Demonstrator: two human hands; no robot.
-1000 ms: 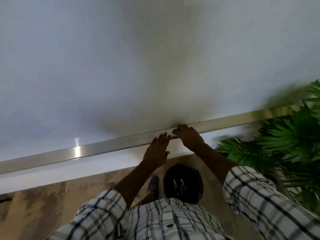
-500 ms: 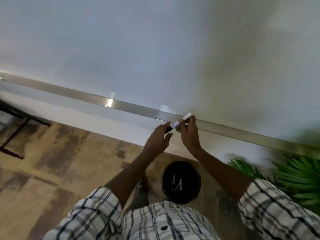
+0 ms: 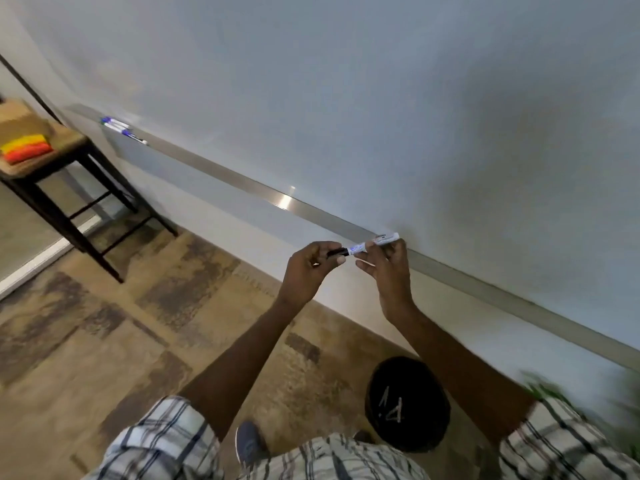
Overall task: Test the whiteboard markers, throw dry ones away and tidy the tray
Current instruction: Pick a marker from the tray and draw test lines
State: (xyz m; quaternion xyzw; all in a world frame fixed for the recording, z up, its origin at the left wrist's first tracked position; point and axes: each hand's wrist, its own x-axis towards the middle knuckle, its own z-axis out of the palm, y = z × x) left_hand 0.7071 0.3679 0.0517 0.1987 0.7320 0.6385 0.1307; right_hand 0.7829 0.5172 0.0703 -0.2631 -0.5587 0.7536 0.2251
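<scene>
Black plastic cap [image 3: 335,252] sits pinched between thumb and forefinger of the left hand [image 3: 306,271], a tight grip with the other fingers curled under. The cap meets the blue-banded end of a white marker [image 3: 381,241], whose barrel the right hand [image 3: 389,271] holds in a fingertip grip, its lower fingers loosely spread. The marker lies level, just in front of the tray [image 3: 242,184] and near the whiteboard [image 3: 346,98]. Whether the cap has come free of the barrel cannot be told. Uncapping looks to be the step in hand, with the test stroke not yet made. The next move calls for a straight pull apart, then the tip laid on the board just above for a short line. A faint line would send this one to the black bin [image 3: 407,403] on the floor beneath the arms.

Far left, a wood-topped surface [image 3: 65,140] on dark legs carries a brown box [image 3: 17,116] and an orange-and-yellow pad [image 3: 26,150]. Just right of it, spare markers [image 3: 119,125] lie at the tray's far end, well apart from the hands. Patchy brown carpet [image 3: 104,341] covers the floor, and a blurred green plant [image 3: 623,393] shows at the right edge.
</scene>
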